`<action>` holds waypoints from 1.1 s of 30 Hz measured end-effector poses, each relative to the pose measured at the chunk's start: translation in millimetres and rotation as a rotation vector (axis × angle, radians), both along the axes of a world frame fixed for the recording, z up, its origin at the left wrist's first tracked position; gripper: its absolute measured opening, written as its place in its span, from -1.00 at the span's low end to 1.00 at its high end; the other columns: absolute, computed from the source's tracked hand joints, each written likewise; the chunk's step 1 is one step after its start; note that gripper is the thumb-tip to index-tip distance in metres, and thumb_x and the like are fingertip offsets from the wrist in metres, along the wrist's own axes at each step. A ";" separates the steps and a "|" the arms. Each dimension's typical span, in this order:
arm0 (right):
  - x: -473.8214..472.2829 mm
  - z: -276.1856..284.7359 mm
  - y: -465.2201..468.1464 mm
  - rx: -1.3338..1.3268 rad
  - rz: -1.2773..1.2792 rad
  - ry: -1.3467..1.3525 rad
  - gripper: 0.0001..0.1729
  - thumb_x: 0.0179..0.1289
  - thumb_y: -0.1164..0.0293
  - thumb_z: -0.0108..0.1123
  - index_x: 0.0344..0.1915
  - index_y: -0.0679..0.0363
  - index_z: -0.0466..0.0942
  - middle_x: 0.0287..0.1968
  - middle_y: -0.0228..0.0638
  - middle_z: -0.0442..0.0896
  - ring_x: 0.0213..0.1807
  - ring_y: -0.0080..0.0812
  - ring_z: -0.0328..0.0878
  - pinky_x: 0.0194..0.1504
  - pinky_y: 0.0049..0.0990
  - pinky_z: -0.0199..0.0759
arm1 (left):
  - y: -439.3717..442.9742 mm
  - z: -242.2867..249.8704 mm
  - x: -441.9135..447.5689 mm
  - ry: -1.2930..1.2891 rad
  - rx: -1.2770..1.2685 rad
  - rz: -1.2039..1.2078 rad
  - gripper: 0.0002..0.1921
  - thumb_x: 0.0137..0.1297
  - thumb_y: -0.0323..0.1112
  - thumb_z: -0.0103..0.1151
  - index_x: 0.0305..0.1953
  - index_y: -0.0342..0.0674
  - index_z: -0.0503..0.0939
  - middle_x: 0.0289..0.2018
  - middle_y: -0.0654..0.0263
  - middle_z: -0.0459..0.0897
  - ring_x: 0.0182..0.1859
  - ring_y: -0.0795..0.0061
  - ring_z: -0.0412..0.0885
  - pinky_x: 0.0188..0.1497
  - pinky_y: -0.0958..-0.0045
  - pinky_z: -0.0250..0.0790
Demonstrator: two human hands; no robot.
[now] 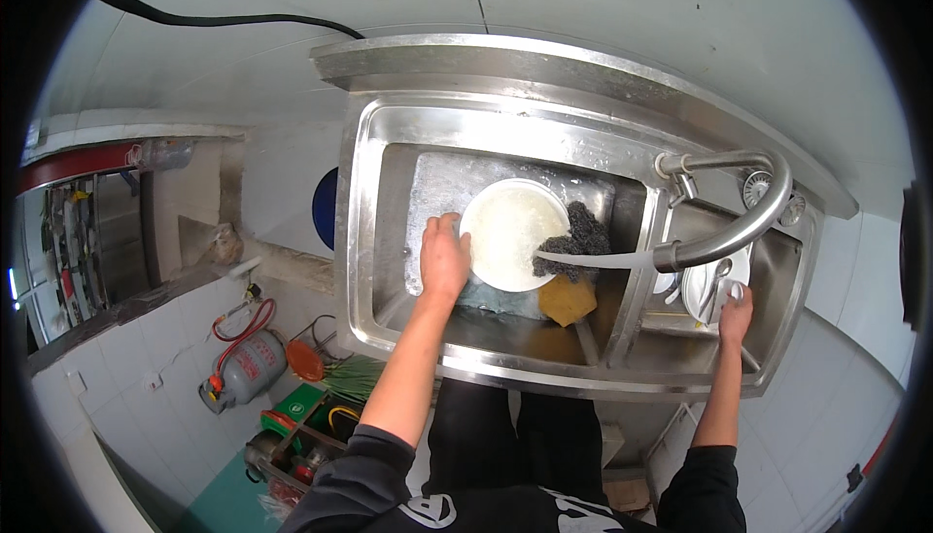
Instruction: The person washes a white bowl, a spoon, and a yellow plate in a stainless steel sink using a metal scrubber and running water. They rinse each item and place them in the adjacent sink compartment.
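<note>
My left hand (444, 260) is at the left side of a round white bowl (514, 234), its thumb against the rim; whether it grips the bowl is unclear. Cloudy, pale liquid fills the bowl, which stands in the large sink basin. White-looking water runs sideways from the curved metal faucet (765, 219) toward the bowl. Dark scouring mesh (579, 238) and a yellow-brown cloth or sponge (568, 301) lie by the bowl's right side. In the smaller basin, my right hand (736, 314) holds a small shiny utensil, partly hidden, over white dishes (700, 289) and a metal spoon (723, 268).
The stainless steel sink (612, 373) has a raised back edge and a divider between basins. Strainer baskets (758, 187) sit behind the faucet. At lower left are a grey gas cylinder (255, 365) with a red hose, green onions (357, 378) and a green box (295, 409).
</note>
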State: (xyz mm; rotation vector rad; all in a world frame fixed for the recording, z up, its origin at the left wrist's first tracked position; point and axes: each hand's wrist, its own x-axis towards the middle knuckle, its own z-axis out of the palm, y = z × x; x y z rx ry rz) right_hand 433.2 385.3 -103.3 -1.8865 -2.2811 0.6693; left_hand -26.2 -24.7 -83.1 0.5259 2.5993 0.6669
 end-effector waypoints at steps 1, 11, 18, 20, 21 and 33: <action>16.6 -10.0 3.3 -0.008 -0.035 -0.096 -0.57 0.43 0.52 0.19 0.27 0.24 0.54 0.06 0.03 0.70 0.19 0.10 0.65 0.27 -0.11 0.48 | 2.3 -3.1 -2.1 -0.022 -0.033 0.010 -0.52 0.31 -0.47 0.36 0.24 -0.30 0.50 0.08 -0.10 0.62 0.16 -0.19 0.62 0.24 0.00 0.49; 39.6 -28.3 3.1 0.084 0.015 -0.236 -0.51 0.28 0.66 0.26 0.22 0.21 0.55 0.03 -0.01 0.67 0.09 0.07 0.64 0.21 -0.08 0.50 | 16.9 -6.0 2.5 -0.100 -0.036 0.175 -0.68 0.23 -0.48 0.40 -0.04 -0.33 0.53 -0.09 -0.12 0.71 -0.01 -0.25 0.71 0.08 -0.05 0.54; 9.0 -8.9 -3.7 0.177 0.055 -0.209 -0.63 0.34 0.60 0.21 0.13 0.21 0.61 -0.09 -0.11 0.65 -0.05 -0.04 0.63 0.10 -0.11 0.50 | 15.2 9.8 -8.7 -0.171 -0.069 0.133 -0.70 0.24 -0.37 0.38 -0.09 -0.34 0.53 -0.24 -0.15 0.75 -0.08 -0.27 0.72 0.06 -0.09 0.54; -25.7 17.4 -17.5 0.303 0.050 -0.188 -0.70 0.39 0.57 0.19 0.09 0.22 0.62 -0.14 -0.14 0.64 -0.12 -0.10 0.64 0.03 -0.15 0.52 | 14.4 18.9 -11.5 -0.184 -0.050 0.124 -0.72 0.28 -0.34 0.34 -0.11 -0.35 0.52 -0.26 -0.16 0.74 -0.08 -0.29 0.72 0.05 -0.09 0.53; -47.6 34.5 -27.6 0.343 0.094 -0.062 -0.74 0.42 0.55 0.19 0.08 0.23 0.62 -0.15 -0.15 0.64 -0.15 -0.14 0.63 0.00 -0.18 0.52 | 13.7 22.8 -12.7 -0.170 -0.024 0.124 -0.74 0.29 -0.34 0.31 -0.13 -0.36 0.52 -0.26 -0.17 0.74 -0.08 -0.30 0.71 0.04 -0.09 0.53; -296.5 67.3 -234.7 -0.147 0.654 -0.149 -0.18 0.18 0.44 0.56 0.42 0.00 0.40 0.58 0.08 0.24 0.59 0.31 0.17 0.51 0.02 0.31 | -7.1 17.7 -17.6 -0.449 0.220 0.229 -0.84 0.29 -0.43 0.20 -0.23 -0.41 0.50 -0.27 0.00 0.71 -0.16 0.18 0.68 0.01 0.20 0.51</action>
